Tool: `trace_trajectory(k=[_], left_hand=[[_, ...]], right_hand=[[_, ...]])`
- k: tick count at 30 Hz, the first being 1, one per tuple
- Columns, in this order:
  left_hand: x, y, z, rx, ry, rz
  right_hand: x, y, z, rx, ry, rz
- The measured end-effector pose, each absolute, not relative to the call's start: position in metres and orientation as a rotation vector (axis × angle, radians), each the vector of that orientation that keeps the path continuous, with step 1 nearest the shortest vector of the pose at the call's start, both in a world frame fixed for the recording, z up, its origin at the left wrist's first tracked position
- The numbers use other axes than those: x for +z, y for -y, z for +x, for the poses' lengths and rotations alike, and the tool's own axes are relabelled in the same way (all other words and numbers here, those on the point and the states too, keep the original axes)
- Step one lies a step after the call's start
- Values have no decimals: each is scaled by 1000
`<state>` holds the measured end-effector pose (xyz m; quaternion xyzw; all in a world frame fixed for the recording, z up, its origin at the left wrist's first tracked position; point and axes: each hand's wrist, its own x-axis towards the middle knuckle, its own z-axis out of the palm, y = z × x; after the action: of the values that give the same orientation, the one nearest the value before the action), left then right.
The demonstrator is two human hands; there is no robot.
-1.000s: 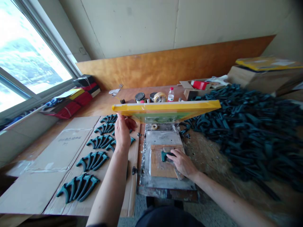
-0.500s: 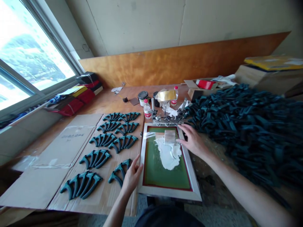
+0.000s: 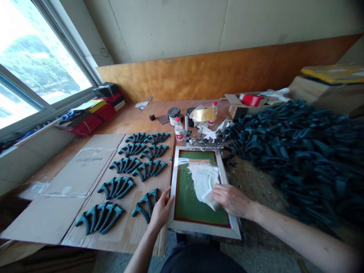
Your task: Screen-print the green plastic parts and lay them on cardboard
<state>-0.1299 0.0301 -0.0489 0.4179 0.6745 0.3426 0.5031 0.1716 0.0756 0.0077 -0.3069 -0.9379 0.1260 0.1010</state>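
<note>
A screen printing frame [image 3: 235,227] with a green mesh lies flat in front of me, and white ink [image 3: 199,182] is spread over the mesh. My right hand [image 3: 231,200] is closed around a squeegee [image 3: 212,201], which is tilted on the lower part of the ink; my fingers partly cover it. At the frame's left edge, my left hand [image 3: 162,210] grips the side rail with fingers and thumb. Just left of that hand, a small group of dark green curved plastic parts [image 3: 145,206] lies on the cardboard [image 3: 82,172].
More curved parts [image 3: 99,218] stand in rows on the cardboard. To the right is a large heap of similar parts [image 3: 284,140]. Behind the frame are a metal hinge clamp [image 3: 204,143], a bottle [image 3: 179,131], an ink tub [image 3: 173,115] and a tape roll [image 3: 203,113].
My right hand has taken hold of the squeegee and moved it down the mesh toward me, spreading the ink. My left hand stays at the frame's left edge.
</note>
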Motion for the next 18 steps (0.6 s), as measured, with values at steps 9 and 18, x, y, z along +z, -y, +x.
trace_trajectory(k=[9,18], left_hand=[[-54,-30,-133,835,-1527,1035],[-2,-34,-136,856,-1424,955]], right_hand=[[-11,-59,165,213,2635,-930],[46,-149,158,212,2345,-1487]])
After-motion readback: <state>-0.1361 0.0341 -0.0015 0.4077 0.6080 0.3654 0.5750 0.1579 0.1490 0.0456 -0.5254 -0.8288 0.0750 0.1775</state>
